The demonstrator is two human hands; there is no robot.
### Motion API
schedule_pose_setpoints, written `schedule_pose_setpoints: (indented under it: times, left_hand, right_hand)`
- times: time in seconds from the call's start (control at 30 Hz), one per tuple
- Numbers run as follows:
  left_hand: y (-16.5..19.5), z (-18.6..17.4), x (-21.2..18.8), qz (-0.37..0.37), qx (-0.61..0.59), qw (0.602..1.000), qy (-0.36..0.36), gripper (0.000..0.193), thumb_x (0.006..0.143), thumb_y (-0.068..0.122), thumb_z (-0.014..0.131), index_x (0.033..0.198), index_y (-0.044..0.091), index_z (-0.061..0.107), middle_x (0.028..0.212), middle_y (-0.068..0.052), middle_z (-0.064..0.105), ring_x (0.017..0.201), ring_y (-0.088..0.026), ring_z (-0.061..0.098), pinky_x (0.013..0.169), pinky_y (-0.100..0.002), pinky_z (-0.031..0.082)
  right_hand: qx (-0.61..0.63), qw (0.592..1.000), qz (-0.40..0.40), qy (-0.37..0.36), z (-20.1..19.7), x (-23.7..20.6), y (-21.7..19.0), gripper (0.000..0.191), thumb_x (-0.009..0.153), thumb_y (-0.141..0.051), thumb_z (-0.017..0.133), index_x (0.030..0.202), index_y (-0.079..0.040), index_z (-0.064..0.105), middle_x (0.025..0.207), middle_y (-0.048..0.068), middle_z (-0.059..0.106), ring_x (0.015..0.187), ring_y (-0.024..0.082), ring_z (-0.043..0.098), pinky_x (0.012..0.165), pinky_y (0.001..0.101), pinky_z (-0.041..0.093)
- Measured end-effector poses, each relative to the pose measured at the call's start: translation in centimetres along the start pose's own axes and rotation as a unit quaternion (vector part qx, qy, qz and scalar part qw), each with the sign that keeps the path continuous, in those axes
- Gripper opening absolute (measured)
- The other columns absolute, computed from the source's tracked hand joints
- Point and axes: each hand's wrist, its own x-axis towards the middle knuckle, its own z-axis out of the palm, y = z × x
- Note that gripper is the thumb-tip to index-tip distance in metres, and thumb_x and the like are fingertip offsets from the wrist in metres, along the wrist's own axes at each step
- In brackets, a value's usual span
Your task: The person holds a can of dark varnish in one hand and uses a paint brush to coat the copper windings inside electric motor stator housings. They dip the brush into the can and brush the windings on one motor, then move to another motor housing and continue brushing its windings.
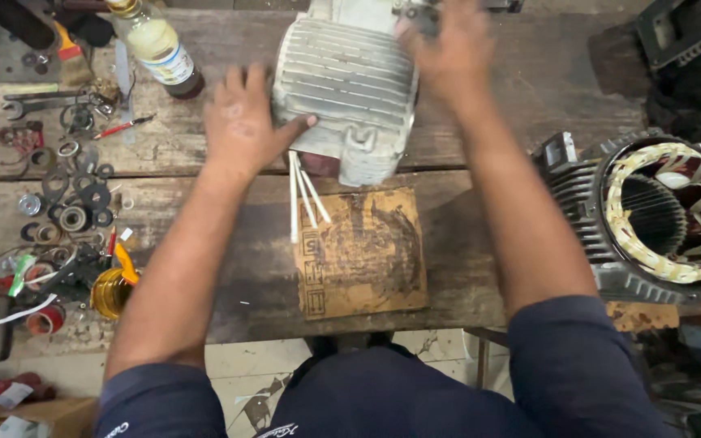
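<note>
Both hands on the pale grey ribbed cast-metal motor housing [346,85], which sits at the back-centre of the worn wooden workbench [229,276]. My left hand [245,122] lies flat, fingers spread, thumb against the fins, prob. to brace it. Right hand [448,49] is blurred at the far end; can't tell its grip. White leads [302,195] trail onto stained brown cardboard [363,251], which looks like a pad for the bench. Dark finned stator w/ taped windings [651,215] sits well apart, right.
</note>
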Motion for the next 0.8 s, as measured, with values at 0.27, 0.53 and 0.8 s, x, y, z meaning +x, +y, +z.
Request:
schedule_pose_setpoints:
  times: [0.27, 0.53, 0.8]
  left_hand:
    - [0.3, 1.3, 4.4, 0.167, 0.047, 0.985, 0.005, 0.105, 0.071, 0.066, 0.087, 0.154, 0.018, 0.043, 0.159, -0.025, 0.032, 0.146, -0.047, 0.027, 0.108, -0.076, 0.017]
    - [1.2, 2.0, 4.1, 0.102, 0.019, 0.994, 0.027, 0.102, 0.065, 0.070, 0.086, 0.144, 0.016, 0.051, 0.153, -0.024, 0.042, 0.140, -0.039, 0.043, 0.103, -0.078, 0.027]
    - [6.8, 3.0, 1.4, -0.039, 0.106, 0.993, 0.031, 0.104, 0.067, 0.076, 0.081, 0.137, 0.004, 0.053, 0.137, -0.027, 0.053, 0.128, -0.043, 0.051, 0.102, -0.069, 0.036]
  right_hand:
    - [-0.091, 0.991, -0.068, -0.076, 5.4, -4.2, -3.4, 0.066, 0.105, -0.054, 0.064, 0.152, -0.012, 0.044, 0.158, 0.026, 0.035, 0.147, 0.048, 0.025, 0.114, 0.0720, 0.016]
    - [-0.039, 0.984, -0.152, -0.083, 4.4, -4.2, -1.8, 0.063, 0.104, -0.041, 0.067, 0.154, -0.011, 0.045, 0.161, 0.015, 0.040, 0.151, 0.040, 0.031, 0.118, 0.0670, 0.023]
    - [-0.080, 0.961, -0.213, -0.160, 0.6, -1.6, 0.0, 0.067, 0.106, -0.048, 0.059, 0.161, -0.015, 0.041, 0.165, 0.023, 0.033, 0.152, 0.045, 0.023, 0.117, 0.0716, 0.010]
